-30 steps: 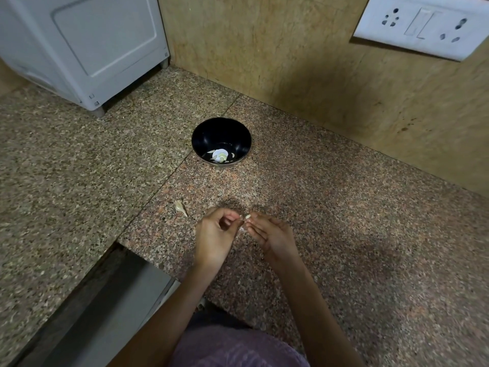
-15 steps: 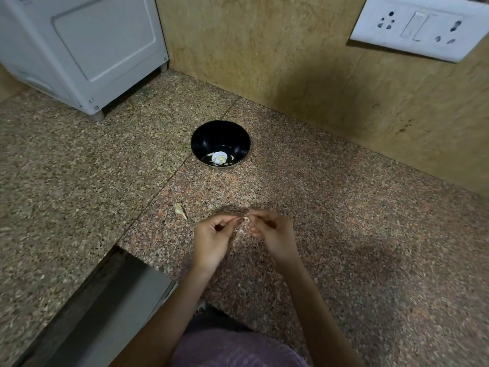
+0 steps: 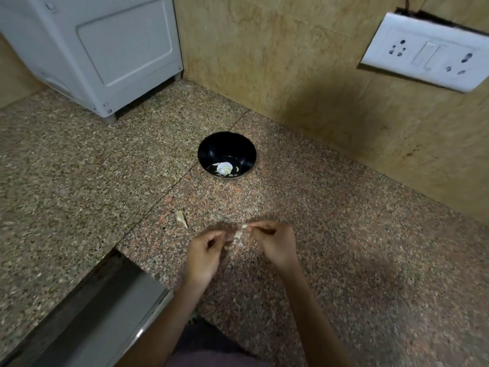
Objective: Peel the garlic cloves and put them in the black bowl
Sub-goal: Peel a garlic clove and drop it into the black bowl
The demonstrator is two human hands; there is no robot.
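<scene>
Both hands have drawn a little apart since half a second ago, when their fingertips met at one small pale spot; now the left hand (image 3: pixel 205 256) sits lower and nearer the body, its fingertips smeared by motion. The right hand (image 3: pixel 275 245) pinches the garlic clove (image 3: pixel 244 227) between thumb and forefinger, held just above the table (image 3: pixel 344 234) so the other hand can work on it. A blurred pale streak runs from the clove down toward the left fingers, probably skin coming away. The left fingers are curled in toward it, but the blur hides whether they actually grip that skin, so I cannot tell.

Working low and close to the body seems sensible: scraps fall on the granite rather than into the black bowl (image 3: pixel 209 151), which stands well apart, farther back near the wall (image 3: pixel 291 75). Peeled cloves (image 3: pixel 225 168) already lie in its bottom, so the task is part done. A second clove (image 3: pixel 181 218) lies on the table just left of the hands, within easy reach – likely the next one to take.

My guess is that this clove is mid-peel and not ready for the bowl – the skin looks only partly off
</scene>
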